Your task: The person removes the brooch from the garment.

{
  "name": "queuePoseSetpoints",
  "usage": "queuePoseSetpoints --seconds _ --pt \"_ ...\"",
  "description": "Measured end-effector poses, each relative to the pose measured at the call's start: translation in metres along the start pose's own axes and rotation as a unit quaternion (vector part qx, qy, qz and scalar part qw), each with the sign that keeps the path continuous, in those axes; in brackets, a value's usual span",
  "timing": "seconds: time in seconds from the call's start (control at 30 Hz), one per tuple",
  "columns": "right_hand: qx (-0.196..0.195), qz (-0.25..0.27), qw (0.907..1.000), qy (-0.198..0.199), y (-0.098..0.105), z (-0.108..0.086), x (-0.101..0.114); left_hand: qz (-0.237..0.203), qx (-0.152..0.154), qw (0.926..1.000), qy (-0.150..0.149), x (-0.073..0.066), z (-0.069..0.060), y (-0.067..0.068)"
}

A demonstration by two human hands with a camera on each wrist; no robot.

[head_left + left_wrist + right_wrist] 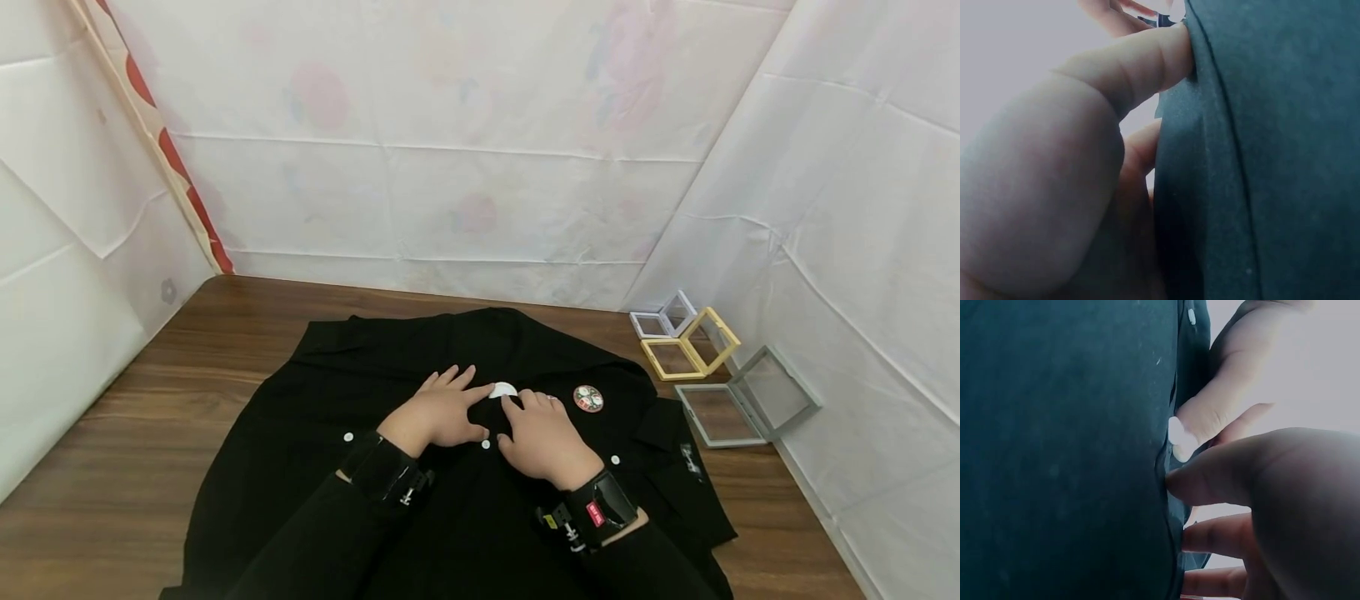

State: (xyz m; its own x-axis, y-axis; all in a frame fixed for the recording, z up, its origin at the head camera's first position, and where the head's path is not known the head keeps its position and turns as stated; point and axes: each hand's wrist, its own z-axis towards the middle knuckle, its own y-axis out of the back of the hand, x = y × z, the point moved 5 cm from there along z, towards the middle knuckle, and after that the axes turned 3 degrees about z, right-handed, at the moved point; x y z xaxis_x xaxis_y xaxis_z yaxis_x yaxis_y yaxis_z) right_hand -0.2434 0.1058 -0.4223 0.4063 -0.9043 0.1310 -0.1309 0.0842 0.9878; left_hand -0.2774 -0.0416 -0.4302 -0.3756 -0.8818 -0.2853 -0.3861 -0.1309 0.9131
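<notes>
A black shirt [300, 467] with small white buttons lies spread on the wooden table. Between the two hands sits a white round piece [503, 389], partly covered by fingertips and dark cloth; its kind cannot be told. My left hand [442, 412] rests on the shirt with fingers spread, its index fingertip touching the white piece's left edge and its thumb beside a white button [486, 444]. My right hand [542, 442] lies on the shirt at the piece's right side, fingers slightly bent and pressing the cloth. To its right, a round patterned badge [588, 398] is on the shirt.
At the right of the table stand three opened hinged frames with clear panes: a white one [649, 326], a yellow one [672, 357] and a grey one [721, 414]. White sheets [420, 200] hang around the table [127, 417].
</notes>
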Motion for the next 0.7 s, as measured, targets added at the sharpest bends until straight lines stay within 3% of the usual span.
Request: queuePoseSetpoints --seconds 0.7 --pt "0.002 -0.018 0.9998 -0.009 -0.0027 -0.0006 0.0005 0.004 -0.001 1.0 0.005 -0.0011 0.0004 0.0009"
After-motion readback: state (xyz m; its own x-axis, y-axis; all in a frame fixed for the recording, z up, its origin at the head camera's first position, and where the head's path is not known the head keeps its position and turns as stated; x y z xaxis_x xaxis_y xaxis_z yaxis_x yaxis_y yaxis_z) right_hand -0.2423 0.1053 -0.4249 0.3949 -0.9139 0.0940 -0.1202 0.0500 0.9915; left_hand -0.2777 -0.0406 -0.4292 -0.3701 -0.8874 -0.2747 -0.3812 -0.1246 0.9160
